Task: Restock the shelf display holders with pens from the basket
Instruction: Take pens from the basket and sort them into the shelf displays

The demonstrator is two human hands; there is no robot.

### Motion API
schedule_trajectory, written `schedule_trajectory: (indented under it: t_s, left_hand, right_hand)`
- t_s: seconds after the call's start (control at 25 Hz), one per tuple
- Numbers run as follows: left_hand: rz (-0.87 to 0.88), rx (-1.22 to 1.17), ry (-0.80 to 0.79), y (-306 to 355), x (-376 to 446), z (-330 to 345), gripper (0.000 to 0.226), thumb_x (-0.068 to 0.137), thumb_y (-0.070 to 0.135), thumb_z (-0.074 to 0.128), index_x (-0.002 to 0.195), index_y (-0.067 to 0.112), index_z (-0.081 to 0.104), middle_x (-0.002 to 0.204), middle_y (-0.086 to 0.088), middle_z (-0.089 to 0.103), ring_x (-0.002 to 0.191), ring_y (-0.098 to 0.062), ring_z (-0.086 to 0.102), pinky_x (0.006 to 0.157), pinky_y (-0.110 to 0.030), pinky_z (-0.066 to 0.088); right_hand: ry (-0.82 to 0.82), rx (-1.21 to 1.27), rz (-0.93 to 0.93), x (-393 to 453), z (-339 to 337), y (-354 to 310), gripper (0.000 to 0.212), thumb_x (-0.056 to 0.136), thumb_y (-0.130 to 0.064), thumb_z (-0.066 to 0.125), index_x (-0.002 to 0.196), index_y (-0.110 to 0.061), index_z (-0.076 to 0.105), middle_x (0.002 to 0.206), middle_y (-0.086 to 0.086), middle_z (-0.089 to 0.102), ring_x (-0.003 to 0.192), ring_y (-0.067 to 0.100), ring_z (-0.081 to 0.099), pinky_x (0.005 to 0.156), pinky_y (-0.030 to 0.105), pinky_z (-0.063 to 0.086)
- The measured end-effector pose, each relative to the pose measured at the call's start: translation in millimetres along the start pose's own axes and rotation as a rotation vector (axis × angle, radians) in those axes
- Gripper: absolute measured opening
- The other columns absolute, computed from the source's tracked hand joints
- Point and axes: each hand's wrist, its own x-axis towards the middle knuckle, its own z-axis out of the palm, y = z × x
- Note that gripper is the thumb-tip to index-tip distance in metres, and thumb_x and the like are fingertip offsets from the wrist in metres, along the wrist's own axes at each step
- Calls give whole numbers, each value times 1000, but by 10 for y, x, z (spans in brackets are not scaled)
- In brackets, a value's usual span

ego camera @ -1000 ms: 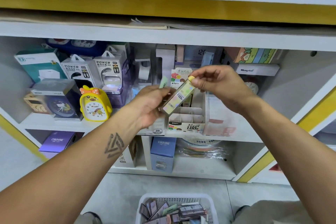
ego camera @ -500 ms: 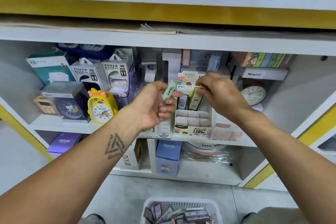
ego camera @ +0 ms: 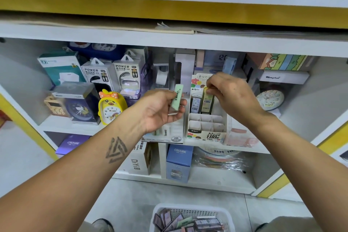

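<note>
Two slim packs are being handled at once: the right hand (ego camera: 235,98) is pinching the top of a yellow pack (ego camera: 207,100) between thumb and fingertips and lowering it upright into a back-row cell of the white display holder (ego camera: 206,126) on the shelf, just beside a dark-labelled pack (ego camera: 195,102) already standing there, while the left hand (ego camera: 160,111) is gripping a green pack (ego camera: 176,98) between thumb and curled fingers, held upright in front of the neighbouring holder (ego camera: 169,133). These packs are looking light, stiff and smooth-sided, probably a little slippery, so pinching them near the top end seems the sensible hold, since that is leaving the lower end free to slide into a cell. Most cells in the white display holder are showing bare cardboard dividers, with only the back row filled; the neighbouring holder is carrying some pale packs, partly hidden by the left hand. Down at the floor, the white basket (ego camera: 222,213) is holding a loose heap of more packs, mostly dark with one green one.
</note>
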Motion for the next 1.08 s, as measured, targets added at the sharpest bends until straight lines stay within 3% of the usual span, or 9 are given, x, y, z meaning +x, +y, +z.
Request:
schedule_trajectory:
  t_s: [0.16, 0.28, 0.36, 0.44, 0.56, 0.64, 0.8, 0.96, 1.08]
  left_hand:
    - [37, -11, 25, 4, 5, -25, 10, 99, 8, 53, 102, 5, 62, 89, -14, 75, 79, -26, 74, 68, -35, 60]
    - [75, 18, 159, 27, 11, -70, 19, 86, 7, 72, 104, 10, 68, 78, -5, 71, 66, -16, 65, 62, -28, 52]
    - [102, -3, 186, 51, 11, -96, 14, 83, 4, 75, 94, 10, 69, 65, -2, 64, 55, -10, 55, 53, -22, 48]
    - [115, -11, 161, 66, -17, -116, 12, 84, 1, 73, 92, 7, 68, 66, -4, 64, 55, -11, 56, 53, -20, 49]
    - [138, 39, 135, 76, -73, -156, 21, 82, 1, 74, 102, 3, 68, 76, -9, 70, 63, -14, 64, 58, -22, 53]
    - [155, 133, 170, 82, -102, -213, 25, 81, 1, 75, 105, 1, 69, 84, -12, 74, 67, -16, 68, 61, -24, 56]
    - [347, 796, 376, 99, -103, -538, 17, 83, 2, 72, 97, 10, 72, 92, -12, 75, 74, -21, 68, 68, -27, 56]
    - [441, 1364, 314, 51, -183, -806, 20, 86, 11, 69, 104, 16, 76, 97, 2, 73, 90, -14, 68, 68, -7, 46]
    - [482, 1579, 227, -8, -207, -873, 28, 88, 13, 66, 114, 15, 73, 113, -1, 72, 101, -17, 67, 80, -16, 43]
  right_hand:
    - [-123, -47, 24, -49, 72, 24, 6, 95, -10, 63, 92, -6, 65, 95, 5, 63, 81, 32, 61, 66, 42, 50]
    - [-143, -58, 116, -40, 106, -25, 13, 96, -11, 60, 96, -9, 73, 105, 0, 64, 84, 26, 64, 71, 34, 51]
    - [-72, 351, 354, 10, 83, -163, 11, 96, -13, 64, 102, -12, 73, 99, 0, 70, 80, 21, 68, 71, 26, 52]
    - [-162, 956, 547, 61, 58, -380, 15, 95, -16, 68, 109, -11, 69, 90, 11, 75, 77, 24, 73, 70, 29, 59]
    - [-235, 1211, 567, 98, 133, -590, 21, 91, -6, 70, 112, -4, 65, 89, 21, 75, 77, 28, 75, 72, 30, 62]
    - [-145, 1144, 592, 130, 168, -641, 15, 92, 3, 67, 104, -5, 69, 84, 19, 73, 69, 21, 74, 68, 24, 60]
    - [-163, 638, 499, 134, 268, -605, 22, 95, -4, 64, 106, -19, 74, 81, -2, 68, 71, 17, 74, 74, 31, 60]
    - [-176, 521, 392, 103, 374, -706, 17, 92, -7, 68, 99, -21, 63, 85, -3, 64, 69, 11, 70, 71, 30, 56]
    - [-182, 534, 364, 133, 482, -759, 15, 93, -7, 68, 101, -19, 65, 86, -1, 67, 73, 9, 70, 75, 31, 62]
